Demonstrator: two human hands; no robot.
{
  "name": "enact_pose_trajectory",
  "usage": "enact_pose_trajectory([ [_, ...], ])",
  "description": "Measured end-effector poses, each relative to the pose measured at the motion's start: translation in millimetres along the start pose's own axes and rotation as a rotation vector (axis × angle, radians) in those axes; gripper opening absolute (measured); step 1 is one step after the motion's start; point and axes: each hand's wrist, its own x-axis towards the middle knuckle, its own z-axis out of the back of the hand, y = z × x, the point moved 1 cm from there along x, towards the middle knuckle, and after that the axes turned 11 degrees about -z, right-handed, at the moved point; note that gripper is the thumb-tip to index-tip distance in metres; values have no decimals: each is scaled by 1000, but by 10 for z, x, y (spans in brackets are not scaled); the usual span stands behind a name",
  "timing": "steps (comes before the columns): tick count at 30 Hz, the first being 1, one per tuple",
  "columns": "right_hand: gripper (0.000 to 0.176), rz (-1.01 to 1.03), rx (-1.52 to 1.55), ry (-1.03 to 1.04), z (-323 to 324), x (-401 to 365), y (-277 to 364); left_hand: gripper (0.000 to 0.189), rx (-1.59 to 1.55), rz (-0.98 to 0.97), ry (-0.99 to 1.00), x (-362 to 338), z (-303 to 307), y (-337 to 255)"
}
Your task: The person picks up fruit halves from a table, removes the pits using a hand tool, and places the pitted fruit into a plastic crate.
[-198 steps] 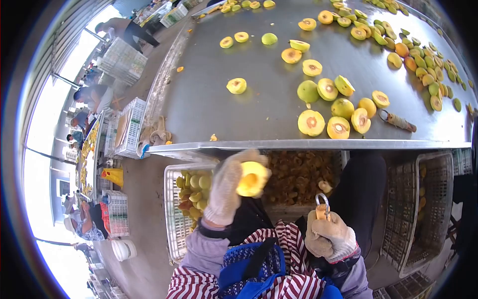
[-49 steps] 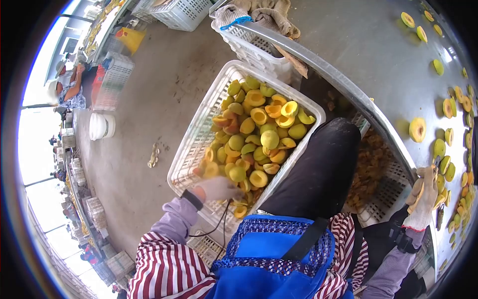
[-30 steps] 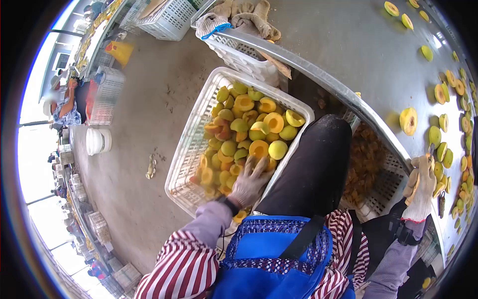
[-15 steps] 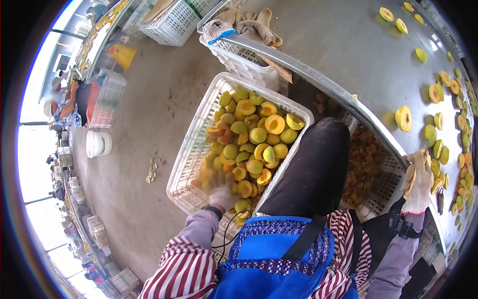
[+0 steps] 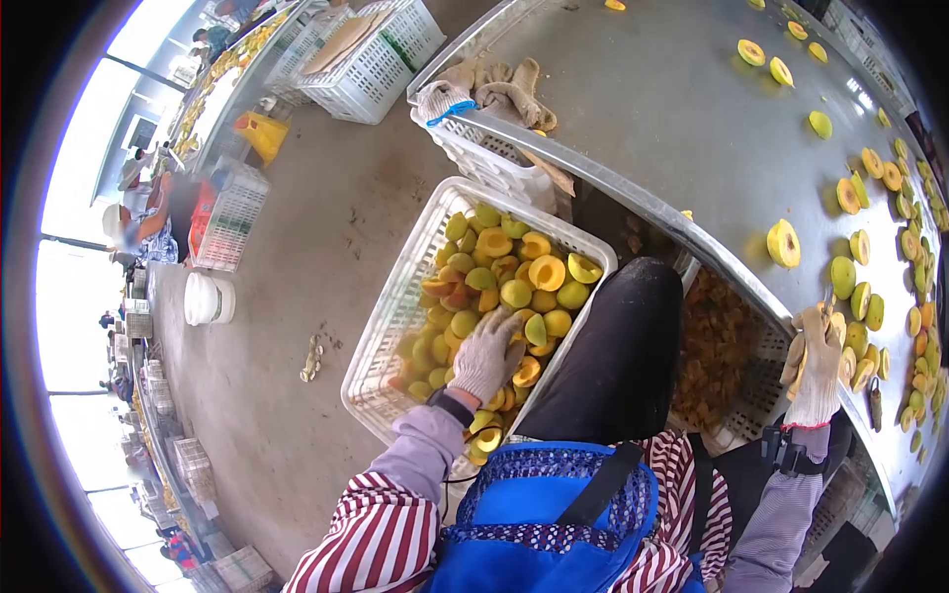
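Observation:
My left hand [image 5: 486,356], in a pale knit glove, lies over the peach halves [image 5: 547,272] with its fingers apart, fingertips touching the fruit. These yellow-green halves, many with hollow centres showing, fill much of a white slatted crate [image 5: 403,287] beside my leg. At the metal table's edge, my right hand [image 5: 816,366] is closed, also gloved. A thin tip shows by its fingers; I cannot tell what it belongs to. Near that hand, cut peaches [image 5: 842,278] are scattered on the metal table [image 5: 633,119].
Spare gloves [image 5: 509,94] lie on the table corner above another white crate [image 5: 484,153]. Under the table sits a crate of brownish pieces [image 5: 722,341]. On the floor at left stands a white bucket [image 5: 209,298]; people [image 5: 153,222] work at a far table.
My left hand has moved up and right across the peach halves, from the crate's lower part towards its middle. My right hand stays at the table edge. The view has shifted slightly.

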Motion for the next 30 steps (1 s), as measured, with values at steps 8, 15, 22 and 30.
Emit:
enact_pose_trajectory([
  [8,38,7,12,-14,30,77,-86,58,286,225,-101,581,-250,1032],
  [15,39,-48,32,-10,36,73,-78,49,69,309,145,915,426,745],
  [22,38,-29,60,25,13,75,-111,47,-494,25,544,36,899,-252],
  [30,18,-20,160,105,-82,-300,87,41,-471,-381,360,780,1246,-1625],
])
